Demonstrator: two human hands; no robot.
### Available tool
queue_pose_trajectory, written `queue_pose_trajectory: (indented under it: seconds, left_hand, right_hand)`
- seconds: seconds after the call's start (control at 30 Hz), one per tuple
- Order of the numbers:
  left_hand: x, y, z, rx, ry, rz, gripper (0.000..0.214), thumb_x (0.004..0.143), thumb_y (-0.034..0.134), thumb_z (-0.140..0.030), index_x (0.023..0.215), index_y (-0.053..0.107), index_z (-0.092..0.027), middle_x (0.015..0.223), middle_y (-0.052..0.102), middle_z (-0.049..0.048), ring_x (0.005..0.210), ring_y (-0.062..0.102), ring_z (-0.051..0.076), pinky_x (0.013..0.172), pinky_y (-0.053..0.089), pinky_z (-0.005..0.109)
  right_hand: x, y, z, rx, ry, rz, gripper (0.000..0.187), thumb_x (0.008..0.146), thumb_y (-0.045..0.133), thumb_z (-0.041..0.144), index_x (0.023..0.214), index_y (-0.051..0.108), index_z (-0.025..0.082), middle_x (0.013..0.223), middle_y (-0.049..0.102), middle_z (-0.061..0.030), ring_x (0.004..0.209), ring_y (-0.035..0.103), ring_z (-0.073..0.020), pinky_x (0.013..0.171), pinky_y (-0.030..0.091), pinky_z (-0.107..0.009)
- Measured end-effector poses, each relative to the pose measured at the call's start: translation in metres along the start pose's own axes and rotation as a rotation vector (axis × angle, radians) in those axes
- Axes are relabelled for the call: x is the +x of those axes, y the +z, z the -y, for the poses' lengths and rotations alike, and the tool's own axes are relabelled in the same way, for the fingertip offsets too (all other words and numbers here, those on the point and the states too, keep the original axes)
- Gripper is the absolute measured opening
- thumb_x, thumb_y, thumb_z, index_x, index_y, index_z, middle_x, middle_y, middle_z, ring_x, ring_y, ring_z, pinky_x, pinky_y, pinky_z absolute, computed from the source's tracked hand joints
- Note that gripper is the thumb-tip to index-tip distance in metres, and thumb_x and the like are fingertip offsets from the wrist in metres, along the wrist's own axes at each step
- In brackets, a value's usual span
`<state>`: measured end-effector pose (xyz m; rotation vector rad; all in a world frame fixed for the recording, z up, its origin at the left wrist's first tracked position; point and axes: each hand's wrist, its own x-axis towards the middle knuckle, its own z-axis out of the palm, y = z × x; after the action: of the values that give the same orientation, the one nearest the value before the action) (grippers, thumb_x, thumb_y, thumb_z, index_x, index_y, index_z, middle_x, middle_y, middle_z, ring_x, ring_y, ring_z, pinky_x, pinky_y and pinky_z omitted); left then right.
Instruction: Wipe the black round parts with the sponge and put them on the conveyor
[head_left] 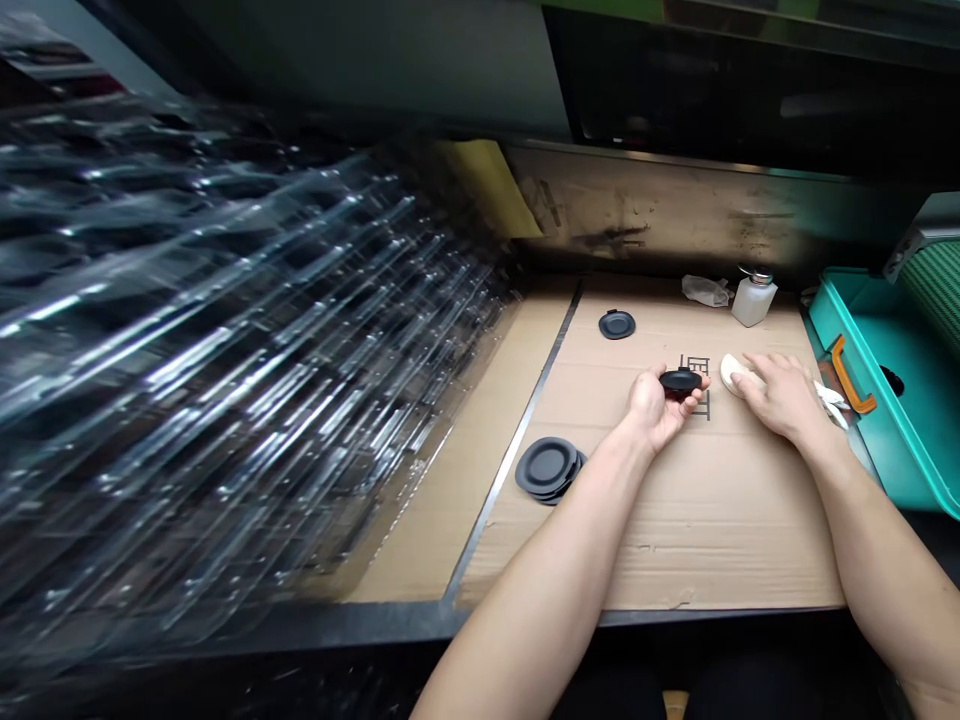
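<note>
My left hand is closed around a small black round part, holding it tilted above the cardboard. Beside it on the right, my right hand has its thumb and fingers on a white pad, whose kind I cannot make out. Past that hand's wrist side shows a crumpled white piece. To the left, near my left forearm, lies a small stack of black round discs. One more black disc lies farther back on its own.
Cardboard covers the worktop. At the back stand a white bottle with a metal top and a crumpled clear bag. A teal bin with an orange handle is at right. Stacked clear plastic trays fill the left.
</note>
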<state>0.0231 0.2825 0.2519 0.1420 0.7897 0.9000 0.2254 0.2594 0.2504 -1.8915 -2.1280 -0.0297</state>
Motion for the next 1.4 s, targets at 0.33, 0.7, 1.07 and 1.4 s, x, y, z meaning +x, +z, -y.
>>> queue_pose_trajectory:
  seconds: [0.33, 0.7, 1.07, 1.4]
  left_hand:
    - [0.008, -0.002, 0.019, 0.023, 0.201, 0.151, 0.032, 0.098, 0.035, -0.027, 0.099, 0.064, -0.012, 0.09, 0.071, 0.0121, 0.072, 0.067, 0.018, 0.063, 0.056, 0.028]
    - [0.014, -0.006, 0.023, 0.019, 0.217, 0.216, 0.039, 0.104, 0.034, -0.031, 0.106, 0.067, -0.011, 0.107, 0.073, 0.015, 0.099, 0.071, 0.02, 0.094, 0.056, 0.033]
    - [0.008, -0.018, 0.016, 0.304, 0.513, 0.161, 0.044, 0.084, 0.075, -0.032, 0.121, 0.06, -0.015, 0.117, 0.069, 0.0142, 0.101, 0.07, 0.02, 0.087, 0.054, 0.029]
    - [-0.017, -0.006, 0.034, 0.991, 1.202, -0.07, 0.087, 0.068, 0.089, -0.026, 0.143, 0.046, -0.025, 0.136, 0.06, 0.0139, 0.131, 0.054, 0.029, 0.111, 0.042, 0.037]
  right_hand:
    - [-0.005, 0.013, 0.026, 0.379, 0.015, -0.184, 0.048, 0.095, 0.056, 0.047, 0.132, 0.064, 0.019, 0.116, 0.068, -0.0128, 0.105, 0.06, -0.0283, 0.095, 0.048, -0.042]
    - [-0.016, 0.027, 0.066, 0.191, -0.028, -0.152, 0.041, 0.099, 0.048, 0.038, 0.132, 0.068, 0.023, 0.12, 0.062, -0.0144, 0.108, 0.052, -0.0288, 0.094, 0.047, -0.039]
    - [-0.004, 0.03, 0.02, 0.05, 0.116, -0.093, 0.035, 0.099, 0.048, 0.039, 0.124, 0.069, 0.024, 0.118, 0.064, -0.0131, 0.109, 0.052, -0.0294, 0.095, 0.04, -0.038]
    - [-0.006, 0.035, 0.023, 0.092, 0.092, -0.057, 0.036, 0.099, 0.049, 0.04, 0.127, 0.067, 0.026, 0.122, 0.062, -0.0128, 0.114, 0.05, -0.03, 0.095, 0.041, -0.039]
